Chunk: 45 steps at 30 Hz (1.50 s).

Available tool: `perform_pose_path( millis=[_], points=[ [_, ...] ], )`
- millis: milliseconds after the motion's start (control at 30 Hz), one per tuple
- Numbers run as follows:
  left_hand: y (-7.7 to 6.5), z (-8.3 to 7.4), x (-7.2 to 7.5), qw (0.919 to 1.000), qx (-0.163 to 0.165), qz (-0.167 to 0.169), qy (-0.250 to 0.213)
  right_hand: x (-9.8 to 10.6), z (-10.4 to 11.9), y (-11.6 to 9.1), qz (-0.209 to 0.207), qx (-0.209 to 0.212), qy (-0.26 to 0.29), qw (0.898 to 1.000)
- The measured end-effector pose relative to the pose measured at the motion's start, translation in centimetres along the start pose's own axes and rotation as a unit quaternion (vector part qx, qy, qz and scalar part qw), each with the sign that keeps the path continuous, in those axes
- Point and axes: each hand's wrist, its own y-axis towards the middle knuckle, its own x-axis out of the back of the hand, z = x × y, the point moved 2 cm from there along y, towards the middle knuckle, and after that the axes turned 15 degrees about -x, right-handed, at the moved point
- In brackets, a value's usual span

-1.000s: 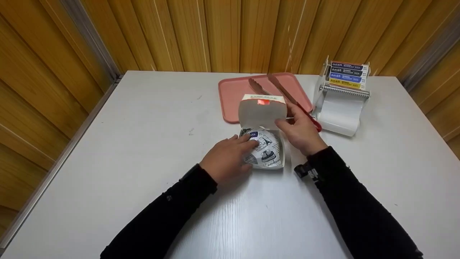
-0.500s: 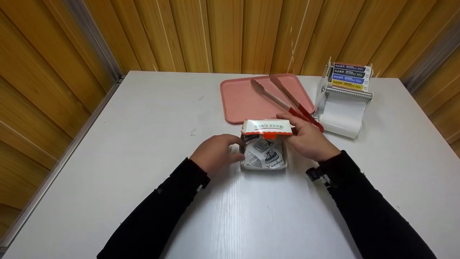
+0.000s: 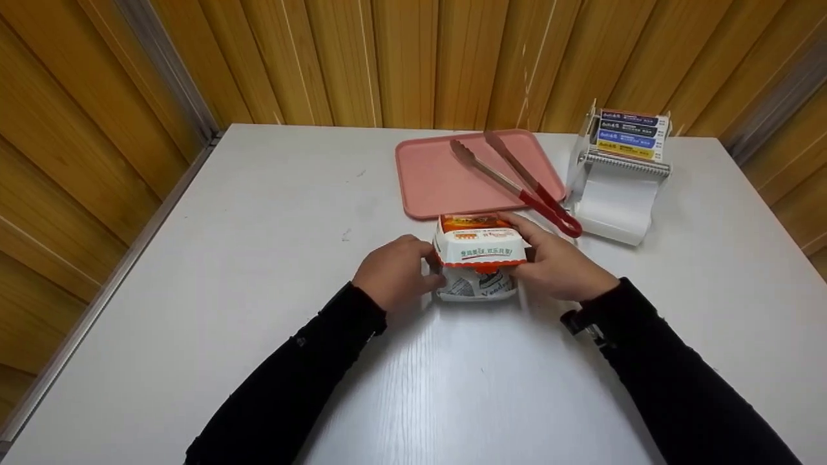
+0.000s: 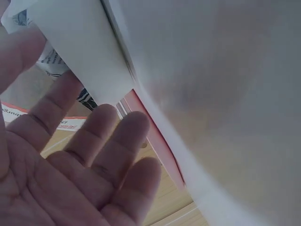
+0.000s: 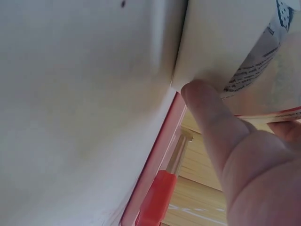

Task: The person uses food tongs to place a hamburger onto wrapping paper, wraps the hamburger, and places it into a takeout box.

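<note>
A small burger box (image 3: 484, 245), white with an orange top, stands on the table with its lid tilted partway down. Inside, a burger in printed paper (image 3: 478, 284) shows below the lid's front edge. My right hand (image 3: 559, 265) holds the lid at its right side, with fingers reaching behind it. One of its fingers (image 5: 207, 103) touches the box's side wall in the right wrist view. On the other side my left hand (image 3: 394, 271) is loosely cupped against the box. Its fingers (image 4: 96, 132) are spread and relaxed beside the wall in the left wrist view.
Behind the box lies a pink tray (image 3: 429, 181). Tongs with red handles (image 3: 546, 210) lie across it and overhang its front right corner. At the right stands a label dispenser (image 3: 620, 168) with a white roll. A wood-panelled wall (image 3: 400, 64) closes off the back.
The lid has swung from upright forward and down over the wrapped burger, along with my right hand. My left hand has moved off the wrapped burger to the box's left side.
</note>
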Motion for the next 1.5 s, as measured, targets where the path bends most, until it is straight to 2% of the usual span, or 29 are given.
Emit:
perform_pose_path(
  millis=[167,300,433,533,600,700,800,1233,1500],
  points=[
    [0.0,-0.2,-0.1,0.9994,0.023,-0.01,-0.024,0.0,-0.2,-0.4,0.014,-0.01,-0.013,1.0],
    [-0.4,0.1,0.2,0.9964,0.025,0.002,-0.081,-0.1,-0.4,-0.7,0.028,-0.012,-0.016,0.999],
    [-0.7,0.2,0.6,0.9848,0.012,0.035,-0.17,-0.2,-0.5,-1.0,0.032,-0.026,-0.026,0.999],
    [-0.5,0.1,0.5,0.9779,0.002,0.042,-0.205,-0.4,-0.4,-1.2,0.033,-0.03,-0.04,0.998],
    [-0.3,-0.1,0.2,0.9806,0.001,0.036,-0.193,-0.5,-0.3,-1.3,0.032,-0.029,-0.05,0.998],
    [0.0,-0.3,-0.3,0.9888,0.004,0.022,-0.147,-0.7,-0.2,-1.4,0.027,-0.019,-0.072,0.997],
    [0.2,-0.5,-0.6,0.9929,0.009,0.014,-0.118,-0.9,-0.1,-1.5,0.022,-0.007,-0.087,0.996],
    [0.1,-1.1,-0.8,0.995,0.028,0.008,-0.095,-1.3,0.0,-1.7,0.008,0.007,-0.116,0.993],
    [-0.1,-1.4,-0.8,0.996,0.024,0.005,-0.086,-1.6,0.0,-1.7,-0.004,0.015,-0.133,0.991]
  ],
)
